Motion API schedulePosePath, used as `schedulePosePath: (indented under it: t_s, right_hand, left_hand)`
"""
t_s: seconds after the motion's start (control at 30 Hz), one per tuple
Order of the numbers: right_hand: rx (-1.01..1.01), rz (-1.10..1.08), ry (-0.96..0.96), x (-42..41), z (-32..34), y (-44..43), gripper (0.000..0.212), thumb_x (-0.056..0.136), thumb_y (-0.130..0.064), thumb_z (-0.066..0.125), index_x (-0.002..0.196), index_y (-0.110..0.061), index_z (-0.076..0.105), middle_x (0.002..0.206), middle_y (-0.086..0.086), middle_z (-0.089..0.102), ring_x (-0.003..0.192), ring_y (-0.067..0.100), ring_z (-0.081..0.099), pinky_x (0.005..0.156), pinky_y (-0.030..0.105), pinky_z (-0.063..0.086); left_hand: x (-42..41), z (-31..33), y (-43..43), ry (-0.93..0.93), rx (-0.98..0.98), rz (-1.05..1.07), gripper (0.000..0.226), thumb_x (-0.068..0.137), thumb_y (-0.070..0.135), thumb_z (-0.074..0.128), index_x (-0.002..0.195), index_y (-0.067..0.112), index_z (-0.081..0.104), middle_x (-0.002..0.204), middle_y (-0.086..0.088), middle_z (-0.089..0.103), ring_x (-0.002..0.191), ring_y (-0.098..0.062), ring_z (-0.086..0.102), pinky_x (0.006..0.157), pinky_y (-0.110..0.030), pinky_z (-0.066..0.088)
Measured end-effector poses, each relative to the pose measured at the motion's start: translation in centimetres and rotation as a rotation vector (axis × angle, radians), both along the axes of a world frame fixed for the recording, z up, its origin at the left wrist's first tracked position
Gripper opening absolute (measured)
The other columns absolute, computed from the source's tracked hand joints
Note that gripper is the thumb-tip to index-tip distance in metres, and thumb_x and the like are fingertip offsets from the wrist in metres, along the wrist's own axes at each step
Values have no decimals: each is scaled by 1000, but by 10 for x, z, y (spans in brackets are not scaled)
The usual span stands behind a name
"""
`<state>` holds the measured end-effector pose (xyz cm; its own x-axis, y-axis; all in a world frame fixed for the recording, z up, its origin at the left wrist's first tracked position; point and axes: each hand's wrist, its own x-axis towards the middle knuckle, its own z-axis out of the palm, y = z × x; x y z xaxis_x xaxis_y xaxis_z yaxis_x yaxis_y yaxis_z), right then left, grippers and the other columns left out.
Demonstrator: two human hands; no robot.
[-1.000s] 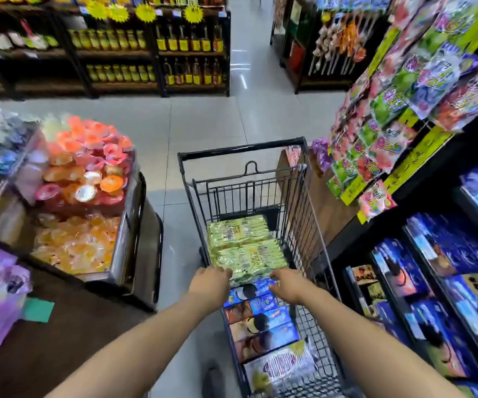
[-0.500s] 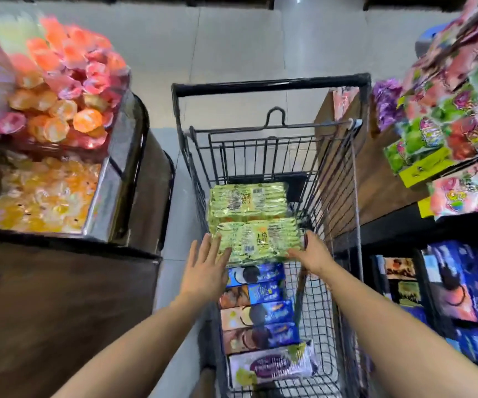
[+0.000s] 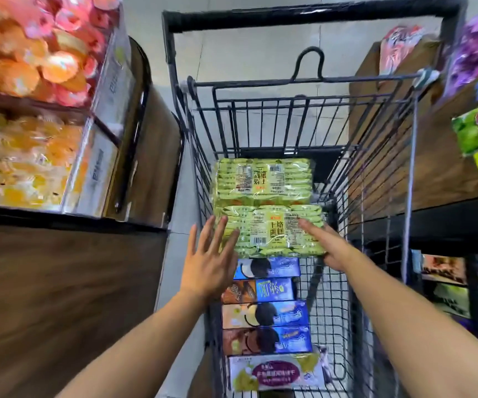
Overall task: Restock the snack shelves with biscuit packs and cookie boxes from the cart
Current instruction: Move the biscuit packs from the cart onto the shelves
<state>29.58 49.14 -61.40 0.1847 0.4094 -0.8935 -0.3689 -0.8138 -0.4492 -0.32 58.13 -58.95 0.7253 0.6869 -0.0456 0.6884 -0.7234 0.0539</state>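
Both hands reach into the cart point(image 3: 312, 81) for the nearer green pack point(image 3: 272, 231), probably because it is wide and soft and needs support at both ends. The right hand point(image 3: 328, 248) grips its right end, fingers over the top and the thumb seemingly under the edge. The left hand point(image 3: 209, 262) is open with fingers spread, touching the pack's left end but not yet closed on it. A second green pack point(image 3: 262, 180) lies just beyond; cookie boxes point(image 3: 266, 314) line up nearer. Whether the pack has lifted cannot be told. The shelves point(image 3: 444, 280) on the right are cut off and blurred.
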Motion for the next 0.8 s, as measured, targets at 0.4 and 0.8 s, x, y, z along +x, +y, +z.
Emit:
schedulePosePath:
  t_s: [0.4,0.8]
  right_hand:
    - [19,-121,242,-8,13,-1,83,48,-41,98,121,-29,61,162,11,22,145,35,26,121,50,24]
    - [132,-340,19,-40,113,-74,129,58,-31,93,157,-43,11,165,10,19,144,39,33,100,49,44]
  left_hand:
    - [0,0,1,3,-29,-8,52,100,41,42,148,23,47,160,-8,35,150,-35,22,122,-59,11]
    - [14,53,-1,86,-375,62,64,102,52,14,158,22,20,164,-3,20,154,-23,4,121,-50,-18]
